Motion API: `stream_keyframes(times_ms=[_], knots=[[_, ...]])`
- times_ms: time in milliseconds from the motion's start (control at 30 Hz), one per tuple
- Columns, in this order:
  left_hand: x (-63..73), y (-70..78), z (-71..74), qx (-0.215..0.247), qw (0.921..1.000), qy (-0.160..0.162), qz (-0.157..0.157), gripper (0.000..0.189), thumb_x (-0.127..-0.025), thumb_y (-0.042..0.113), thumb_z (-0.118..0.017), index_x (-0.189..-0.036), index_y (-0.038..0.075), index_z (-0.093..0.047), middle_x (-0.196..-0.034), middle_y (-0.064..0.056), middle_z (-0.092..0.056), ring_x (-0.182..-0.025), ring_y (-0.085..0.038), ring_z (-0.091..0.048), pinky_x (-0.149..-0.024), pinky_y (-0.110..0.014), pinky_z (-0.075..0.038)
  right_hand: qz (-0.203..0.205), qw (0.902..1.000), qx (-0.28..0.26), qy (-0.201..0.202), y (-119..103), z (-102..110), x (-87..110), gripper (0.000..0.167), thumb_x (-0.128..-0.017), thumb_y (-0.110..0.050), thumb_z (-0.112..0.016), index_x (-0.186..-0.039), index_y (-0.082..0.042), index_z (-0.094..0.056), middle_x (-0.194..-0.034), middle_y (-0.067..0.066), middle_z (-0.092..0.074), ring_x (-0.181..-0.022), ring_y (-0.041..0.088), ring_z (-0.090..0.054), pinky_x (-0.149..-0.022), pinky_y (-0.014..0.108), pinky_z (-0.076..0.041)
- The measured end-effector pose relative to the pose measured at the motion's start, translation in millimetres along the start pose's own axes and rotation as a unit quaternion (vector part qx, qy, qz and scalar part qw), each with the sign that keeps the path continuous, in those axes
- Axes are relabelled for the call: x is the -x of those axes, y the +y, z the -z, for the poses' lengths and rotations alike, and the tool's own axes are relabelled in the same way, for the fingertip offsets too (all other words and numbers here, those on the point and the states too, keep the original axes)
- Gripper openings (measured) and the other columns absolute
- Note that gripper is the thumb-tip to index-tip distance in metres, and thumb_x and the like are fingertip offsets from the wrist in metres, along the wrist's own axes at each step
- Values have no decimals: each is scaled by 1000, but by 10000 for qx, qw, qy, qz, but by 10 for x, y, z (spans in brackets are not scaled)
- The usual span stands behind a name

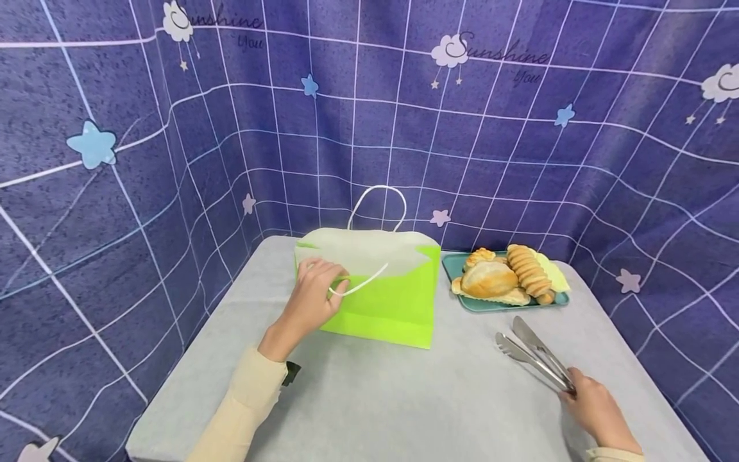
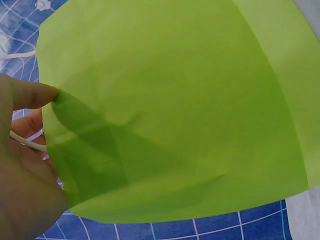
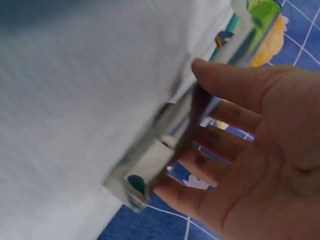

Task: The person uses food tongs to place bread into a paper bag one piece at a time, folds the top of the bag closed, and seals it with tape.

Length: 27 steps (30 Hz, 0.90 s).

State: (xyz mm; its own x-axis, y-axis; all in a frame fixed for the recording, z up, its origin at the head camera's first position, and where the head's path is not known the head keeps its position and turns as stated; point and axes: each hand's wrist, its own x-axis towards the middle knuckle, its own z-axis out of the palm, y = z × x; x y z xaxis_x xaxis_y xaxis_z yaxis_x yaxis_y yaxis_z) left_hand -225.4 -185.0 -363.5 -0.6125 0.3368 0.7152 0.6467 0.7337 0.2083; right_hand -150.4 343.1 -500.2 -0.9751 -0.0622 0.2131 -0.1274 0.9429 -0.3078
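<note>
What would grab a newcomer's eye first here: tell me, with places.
The lime-green paper bag stands in the middle of the head view, the left hand pinching its near rim. To its right, a teal tray is piled with breads, including a ridged spiral roll. Nearer the front right, metal tongs are in the right hand.

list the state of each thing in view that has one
green bag: upright, mouth open
back handle: standing up
front handle: tipped forward, beside the left hand
tongs: arms spread, nothing between the tips
tray: loaded with breads
left hand: pinching the bag's rim
right hand: gripping the tongs
</note>
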Motion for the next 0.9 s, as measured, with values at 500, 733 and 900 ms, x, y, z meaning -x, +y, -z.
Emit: stream_keyframes(times_ms=[500,733,900], knots=[[113,1,50,41,9999,-124,101,7,-90,11,-64,-91,7,-69,-86,-3,-71,-88,-23,-65,-100,-50,-36,860,9760,241,1988,-217,102,-388,47,-69,0,-80,-113,-4,-64,-87,21,-62,-70,43,-60,-54,59,-44],[215,37,94,64,10000,-54,16,5,-89,10,-64,-91,8,-69,-87,-2,-71,-88,-23,-65,-97,-51,-37,1256,9604,543,2426,-265,39,-637,52,-68,7,-75,-115,-6,-58,-90,22,-57,-75,45,-56,-52,57,-40],[221,71,122,78,9999,-16,-78,6,-90,10,-64,-92,8,-69,-88,-2,-71,-88,-22,-65,-96,-51,-38,1172,9583,818,2473,-265,12,-807,41,-71,8,-66,-108,-5,-55,-88,22,-53,-74,46,-52,-51,55,-34]])
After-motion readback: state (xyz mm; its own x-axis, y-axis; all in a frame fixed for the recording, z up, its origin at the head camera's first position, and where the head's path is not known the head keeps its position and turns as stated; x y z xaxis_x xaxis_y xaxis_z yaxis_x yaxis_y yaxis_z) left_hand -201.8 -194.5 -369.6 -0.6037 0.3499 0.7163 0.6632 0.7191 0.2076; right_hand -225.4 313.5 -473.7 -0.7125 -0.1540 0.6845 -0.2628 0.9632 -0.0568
